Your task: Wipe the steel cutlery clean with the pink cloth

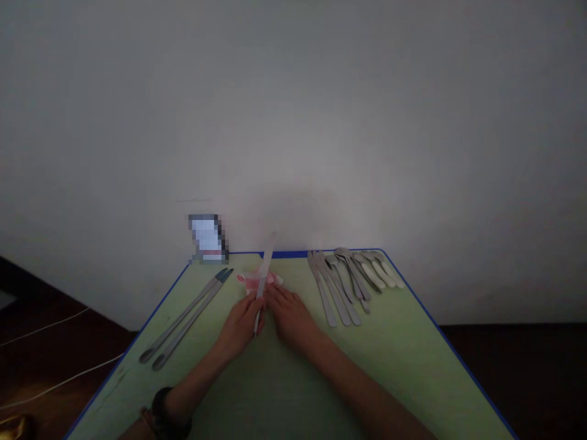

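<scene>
My left hand (241,327) is closed around the handle of a long pale utensil, likely a knife (265,269), which points up and away toward the wall. My right hand (288,315) is closed on a pink cloth (252,281) that is bunched around the utensil's middle. Both hands meet at the centre of the green table (284,391). A dark band sits on my left wrist (162,406).
Two long thin metal utensils (186,318) lie diagonally to the left. A row of several knives, forks and spoons (351,278) lies at the far right. A blurred small object (207,238) stands at the table's far left corner. White cables (55,379) run over the dark floor.
</scene>
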Demonstrator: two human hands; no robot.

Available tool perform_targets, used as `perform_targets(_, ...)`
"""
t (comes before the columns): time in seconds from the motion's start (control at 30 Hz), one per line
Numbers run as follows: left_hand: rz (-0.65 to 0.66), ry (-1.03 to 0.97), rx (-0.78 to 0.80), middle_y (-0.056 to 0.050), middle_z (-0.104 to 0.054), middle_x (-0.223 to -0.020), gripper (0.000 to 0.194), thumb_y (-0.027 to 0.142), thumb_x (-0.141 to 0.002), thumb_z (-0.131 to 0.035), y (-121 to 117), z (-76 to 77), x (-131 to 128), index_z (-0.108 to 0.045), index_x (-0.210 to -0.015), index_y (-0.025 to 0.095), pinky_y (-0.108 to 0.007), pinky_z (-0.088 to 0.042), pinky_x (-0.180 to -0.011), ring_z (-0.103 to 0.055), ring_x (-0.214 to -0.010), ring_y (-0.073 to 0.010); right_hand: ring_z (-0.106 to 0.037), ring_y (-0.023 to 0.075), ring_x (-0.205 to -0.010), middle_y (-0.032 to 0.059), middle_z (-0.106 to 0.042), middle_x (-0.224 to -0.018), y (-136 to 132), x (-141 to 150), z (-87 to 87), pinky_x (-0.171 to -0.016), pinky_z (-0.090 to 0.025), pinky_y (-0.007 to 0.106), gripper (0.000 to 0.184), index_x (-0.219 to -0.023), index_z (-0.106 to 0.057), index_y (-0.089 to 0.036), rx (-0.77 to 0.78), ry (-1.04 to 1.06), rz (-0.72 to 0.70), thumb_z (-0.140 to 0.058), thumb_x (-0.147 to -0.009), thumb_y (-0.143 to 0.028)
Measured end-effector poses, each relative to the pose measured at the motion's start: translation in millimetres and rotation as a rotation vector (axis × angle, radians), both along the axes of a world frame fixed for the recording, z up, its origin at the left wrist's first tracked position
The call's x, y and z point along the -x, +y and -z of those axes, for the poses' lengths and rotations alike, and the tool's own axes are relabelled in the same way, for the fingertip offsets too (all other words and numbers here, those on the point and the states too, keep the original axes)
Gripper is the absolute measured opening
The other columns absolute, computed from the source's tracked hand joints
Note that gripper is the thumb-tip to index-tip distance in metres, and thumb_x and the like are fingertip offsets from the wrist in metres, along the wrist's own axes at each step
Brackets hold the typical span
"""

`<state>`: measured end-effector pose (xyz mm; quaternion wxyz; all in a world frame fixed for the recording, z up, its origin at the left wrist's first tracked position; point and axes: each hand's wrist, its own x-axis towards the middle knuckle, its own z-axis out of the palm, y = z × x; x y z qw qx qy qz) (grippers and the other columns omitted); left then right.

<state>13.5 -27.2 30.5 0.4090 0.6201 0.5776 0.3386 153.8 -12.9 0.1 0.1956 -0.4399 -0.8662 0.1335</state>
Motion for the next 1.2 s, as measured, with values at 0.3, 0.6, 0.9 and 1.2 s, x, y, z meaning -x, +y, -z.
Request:
perform_targets(0.3,0.018,0.021,-0.028,0.003,-0.048,-0.052,0.030,0.039,-0.085,-0.035,6.4,16.8,-27.4,-0.042,-0.061,0.022,-0.027,-0.040,-0.055,-0.050,-0.051,-0.0145,-0.039,0.0224,-0.134,0.0159,-0.042,-0.145,-11.7,-46.4,6.5,-0.110,-0.034,0.041,0.062,-0.137,-0.044,-0.007,0.026,-0.004,0.163,-0.034,-0.077,0.002)
perform_targets(0.6,0.076,0.128,0.090,0.004,-0.049,-0.051,0.026,0.033,-0.088,-0.026,10.1,18.0,-37.7,-0.040,-0.068,0.023,-0.026,-0.040,-0.053,-0.053,-0.051,-0.0155,-0.050,0.0277,-0.123,0.0172,-0.055,-0.132,-13.4,-65.7,4.4,-0.104,-0.041,0.046,0.042,-0.125,-0.056,-0.007,-0.174,-0.102,0.252,-0.040,-0.087,-0.009)
perform_targets(0.9,0.333,0.260,0.257,0.004,-0.052,-0.044,0.023,0.026,-0.091,-0.028,9.9,10.2,-69.2,-0.049,-0.094,0.016,-0.026,-0.039,-0.043,-0.046,-0.031,-0.0149,-0.053,0.0273,-0.117,0.0158,-0.061,-0.124,-37.9,-110.7,5.7,-0.099,-0.041,0.047,0.033,-0.118,-0.060,-0.010,-0.261,-0.105,0.355,-0.041,-0.091,-0.016)
perform_targets(1.2,0.435,0.561,0.320,-0.003,-0.063,-0.052,0.053,0.028,-0.094,-0.025,13.5,-8.4,-57.5,-0.021,-0.139,0.001,-0.029,-0.050,-0.053,-0.064,-0.045,-0.0210,-0.051,0.0265,-0.121,0.0120,-0.059,-0.129,-33.8,-104.0,10.2,-0.104,-0.037,0.046,0.034,-0.119,-0.061,-0.012,-0.207,-0.078,0.300,-0.044,-0.093,-0.026)
